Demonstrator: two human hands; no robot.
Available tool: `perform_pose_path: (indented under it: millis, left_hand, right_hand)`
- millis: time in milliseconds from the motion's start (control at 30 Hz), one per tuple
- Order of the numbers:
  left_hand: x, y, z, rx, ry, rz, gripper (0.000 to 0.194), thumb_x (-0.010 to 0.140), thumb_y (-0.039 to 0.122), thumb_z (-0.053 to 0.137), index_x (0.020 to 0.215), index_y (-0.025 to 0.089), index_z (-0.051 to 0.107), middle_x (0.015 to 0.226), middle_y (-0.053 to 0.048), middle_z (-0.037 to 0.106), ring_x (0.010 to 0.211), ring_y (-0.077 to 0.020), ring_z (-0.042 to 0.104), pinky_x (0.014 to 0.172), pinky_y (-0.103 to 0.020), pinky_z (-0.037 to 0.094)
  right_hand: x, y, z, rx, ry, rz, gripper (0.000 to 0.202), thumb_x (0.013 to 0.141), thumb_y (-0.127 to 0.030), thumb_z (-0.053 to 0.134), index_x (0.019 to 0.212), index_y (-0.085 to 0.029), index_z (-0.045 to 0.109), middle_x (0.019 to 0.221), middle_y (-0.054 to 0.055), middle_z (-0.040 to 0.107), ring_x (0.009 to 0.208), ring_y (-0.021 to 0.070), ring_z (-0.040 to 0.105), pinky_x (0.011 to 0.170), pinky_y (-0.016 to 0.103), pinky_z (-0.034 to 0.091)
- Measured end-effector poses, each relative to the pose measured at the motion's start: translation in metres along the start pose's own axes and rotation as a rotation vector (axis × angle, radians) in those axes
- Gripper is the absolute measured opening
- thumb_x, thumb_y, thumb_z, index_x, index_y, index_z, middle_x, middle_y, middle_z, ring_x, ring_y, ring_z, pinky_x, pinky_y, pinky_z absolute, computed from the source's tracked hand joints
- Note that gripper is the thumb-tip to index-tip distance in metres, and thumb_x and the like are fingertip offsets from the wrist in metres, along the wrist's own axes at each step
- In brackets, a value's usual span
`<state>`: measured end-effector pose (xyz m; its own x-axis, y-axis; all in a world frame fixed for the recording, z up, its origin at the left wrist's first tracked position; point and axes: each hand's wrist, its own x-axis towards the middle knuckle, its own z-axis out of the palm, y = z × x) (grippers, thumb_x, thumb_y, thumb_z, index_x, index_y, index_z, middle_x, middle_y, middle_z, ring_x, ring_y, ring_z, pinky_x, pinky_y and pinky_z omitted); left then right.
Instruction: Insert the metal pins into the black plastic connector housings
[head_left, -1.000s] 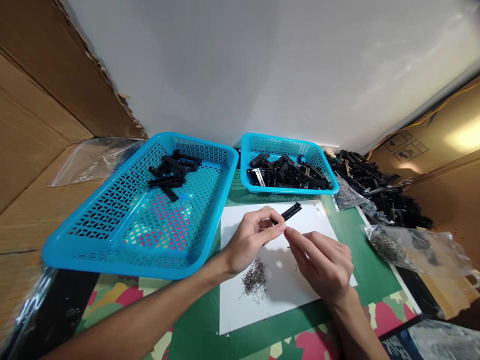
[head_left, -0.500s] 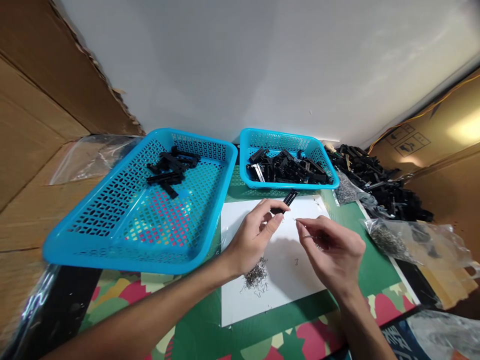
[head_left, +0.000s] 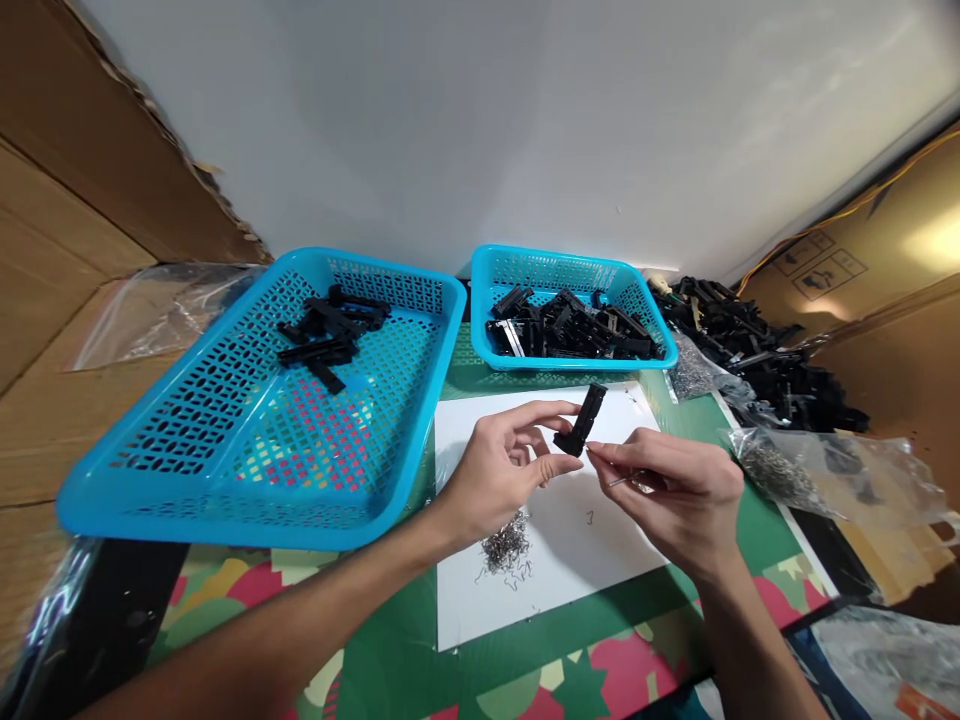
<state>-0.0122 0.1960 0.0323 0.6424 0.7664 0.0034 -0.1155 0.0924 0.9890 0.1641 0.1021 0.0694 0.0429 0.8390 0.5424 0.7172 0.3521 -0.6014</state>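
Observation:
Between thumb and fingers, my left hand grips a black plastic part, held tilted above a white sheet. My right hand is closed, its thumb and forefinger pinched at the part's lower right edge. A thin metal tool lies within the right hand; anything tiny at the fingertips is hard to make out. On the sheet, a pile of small bent metal wires sits below my left hand, and a single wire piece lies apart from it.
A large blue basket with several black parts stands left. Behind the sheet is a smaller blue basket full of black parts. More black parts are heaped at right, beside plastic bags of small metal pieces. Cardboard borders the left.
The black part has been turned more upright in my left hand. My right hand has moved left, and its fingertips now meet the part's edge. The view has shifted slightly.

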Motion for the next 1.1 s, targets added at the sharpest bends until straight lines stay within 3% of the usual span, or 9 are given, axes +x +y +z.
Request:
perform_pose_path:
  millis: [167,367,633,1100]
  left_hand:
    - [-0.001,0.000,-0.001,-0.033,-0.013,0.003,0.049,0.079,0.030,0.092,0.124,0.021,0.076,0.101,-0.006,0.077,0.063,-0.0094,0.055,0.057,-0.022,0.046]
    - [-0.003,0.002,-0.001,-0.021,-0.021,-0.025,0.050,0.078,0.031,0.093,0.124,0.021,0.077,0.103,-0.006,0.078,0.065,-0.0093,0.055,0.059,-0.022,0.043]
    - [-0.004,0.002,-0.001,-0.011,-0.039,-0.032,0.049,0.079,0.033,0.092,0.124,0.020,0.077,0.103,-0.005,0.078,0.063,-0.0078,0.051,0.061,-0.023,0.042]
    - [-0.003,0.000,-0.002,0.016,-0.027,-0.013,0.046,0.078,0.023,0.091,0.122,0.020,0.077,0.101,-0.004,0.077,0.061,-0.0068,0.047,0.060,-0.022,0.043]
  right_hand:
    - [-0.005,0.005,0.004,0.124,-0.019,0.044,0.014,0.089,-0.009,0.076,0.093,-0.021,0.081,0.056,-0.007,0.051,0.049,0.0084,0.040,0.047,0.025,0.030]
    - [-0.009,0.013,0.004,0.240,-0.077,0.143,0.014,0.088,-0.009,0.077,0.092,-0.020,0.083,0.058,-0.005,0.057,0.049,0.0081,0.041,0.046,0.024,0.029]
    - [-0.007,0.018,0.007,0.448,-0.115,0.253,0.014,0.087,-0.013,0.077,0.089,-0.023,0.086,0.056,-0.003,0.060,0.049,0.0098,0.048,0.046,0.023,0.035]
    - [-0.013,0.018,0.010,0.318,-0.016,0.201,0.013,0.086,-0.010,0.077,0.081,-0.020,0.083,0.054,-0.004,0.055,0.048,0.0082,0.040,0.045,0.024,0.029]
